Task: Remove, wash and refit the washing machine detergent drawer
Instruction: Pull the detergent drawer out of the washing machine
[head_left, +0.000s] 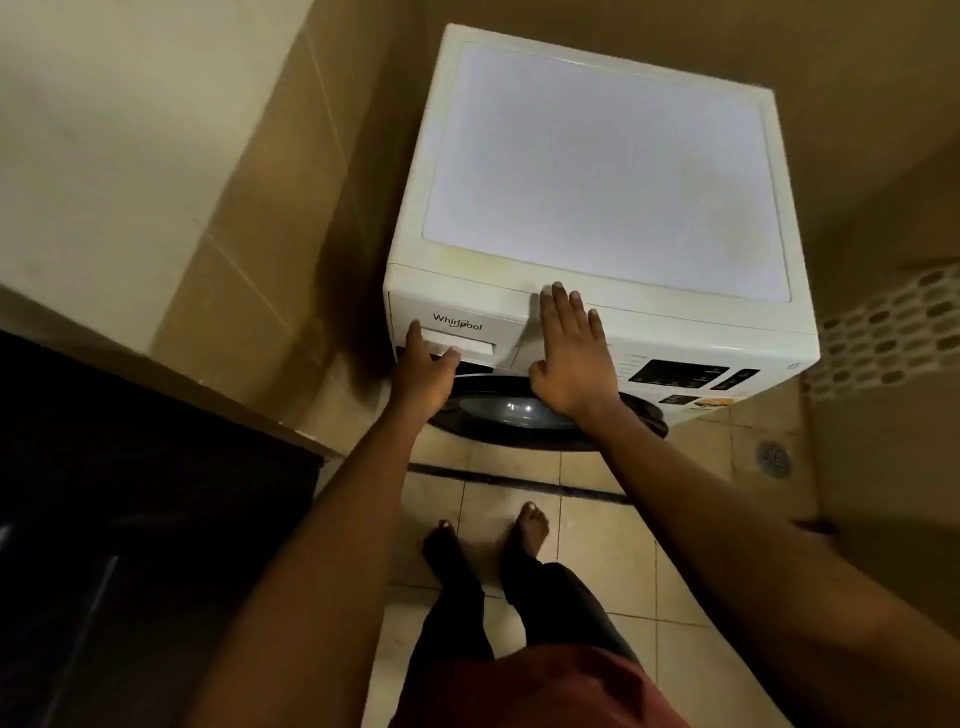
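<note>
A white front-loading washing machine (602, 156) stands against the tiled wall. Its detergent drawer (467, 325) sits closed at the front's upper left, flush with the panel, carrying the brand name above a recessed handle. My left hand (423, 371) reaches into that handle recess from below; the fingers curl up under it, the thumb lies on the drawer face. My right hand (569, 353) lies flat and spread on the front panel just right of the drawer, fingertips at the top edge.
The dark control display (680, 374) lies right of my right hand. The round door (519, 410) bulges out below both hands. A dark counter (130, 493) runs close on the left. My bare feet (488, 540) stand on floor tiles; a floor drain (774, 458) sits at the right.
</note>
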